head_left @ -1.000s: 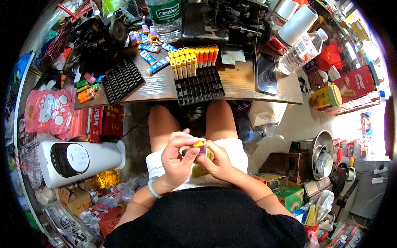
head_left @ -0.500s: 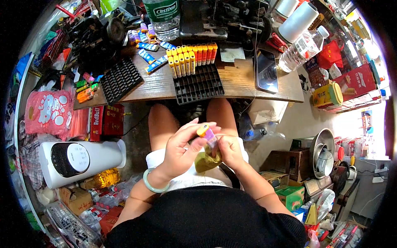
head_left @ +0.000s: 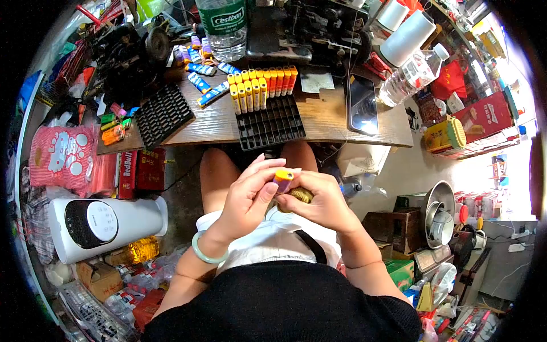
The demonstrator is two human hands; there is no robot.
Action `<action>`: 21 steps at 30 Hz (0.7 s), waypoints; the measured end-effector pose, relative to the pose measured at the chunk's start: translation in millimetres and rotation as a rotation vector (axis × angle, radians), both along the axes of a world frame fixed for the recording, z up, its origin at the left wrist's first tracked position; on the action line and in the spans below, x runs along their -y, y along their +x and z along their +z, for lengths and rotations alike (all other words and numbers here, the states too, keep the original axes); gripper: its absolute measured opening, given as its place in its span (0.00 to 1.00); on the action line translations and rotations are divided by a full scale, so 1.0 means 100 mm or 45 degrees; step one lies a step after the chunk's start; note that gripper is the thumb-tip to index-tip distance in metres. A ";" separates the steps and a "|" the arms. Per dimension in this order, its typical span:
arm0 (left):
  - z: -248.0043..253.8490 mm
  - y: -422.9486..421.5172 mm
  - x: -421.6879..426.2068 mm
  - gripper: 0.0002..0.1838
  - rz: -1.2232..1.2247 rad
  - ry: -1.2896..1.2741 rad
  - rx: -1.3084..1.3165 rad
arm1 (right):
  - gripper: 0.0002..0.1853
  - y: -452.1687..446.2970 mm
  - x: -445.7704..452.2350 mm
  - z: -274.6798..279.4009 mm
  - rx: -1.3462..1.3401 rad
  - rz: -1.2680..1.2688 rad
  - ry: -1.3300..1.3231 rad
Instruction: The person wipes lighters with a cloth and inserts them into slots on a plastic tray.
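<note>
Above my lap, my left hand (head_left: 250,191) holds a small purple stick (head_left: 283,181) with a yellow-orange cap, its cap end tilted up. My right hand (head_left: 320,199) is closed beside it around an olive-green cloth (head_left: 300,195), and its fingers reach the lower part of the stick. On the table (head_left: 330,117), a black gridded tray (head_left: 270,130) carries rows of upright sticks with yellow and orange caps (head_left: 248,94). Left of it lies another black tray (head_left: 164,116). Several blue and purple tubes (head_left: 213,94) lie loose behind the trays.
A phone (head_left: 362,105) and a clear bottle (head_left: 413,77) are at the table's right. A large water bottle (head_left: 223,28) and a black machine (head_left: 319,28) stand at the back. Small coloured pieces (head_left: 113,134) lie at the left edge; a white appliance (head_left: 108,225) is beside my left knee.
The purple stick has turned more upright and moved slightly in my left hand. My right hand has shifted and rolled over the green cloth, which now shows only as a small bunch.
</note>
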State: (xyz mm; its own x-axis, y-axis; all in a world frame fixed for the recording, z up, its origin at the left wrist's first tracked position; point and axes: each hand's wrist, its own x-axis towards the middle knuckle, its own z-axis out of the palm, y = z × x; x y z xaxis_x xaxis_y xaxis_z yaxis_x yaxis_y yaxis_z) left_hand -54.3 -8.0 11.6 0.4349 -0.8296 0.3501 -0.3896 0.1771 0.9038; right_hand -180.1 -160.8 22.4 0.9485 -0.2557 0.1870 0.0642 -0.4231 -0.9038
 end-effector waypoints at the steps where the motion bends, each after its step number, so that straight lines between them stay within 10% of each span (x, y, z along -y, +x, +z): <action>1: 0.00 0.02 0.00 0.19 0.025 0.009 -0.020 | 0.10 0.03 0.01 0.07 -0.003 0.001 -0.004; 6: -0.03 0.04 0.06 0.21 0.103 -0.076 -0.450 | 0.14 0.20 0.10 0.15 -0.210 -0.004 0.016; 13: -0.17 0.26 0.10 0.20 0.676 0.173 0.818 | 0.12 0.72 0.33 0.15 0.091 -0.626 -0.012; 21: -0.34 0.27 0.13 0.18 0.689 0.201 0.853 | 0.11 1.13 0.25 -0.02 0.066 -0.878 -0.493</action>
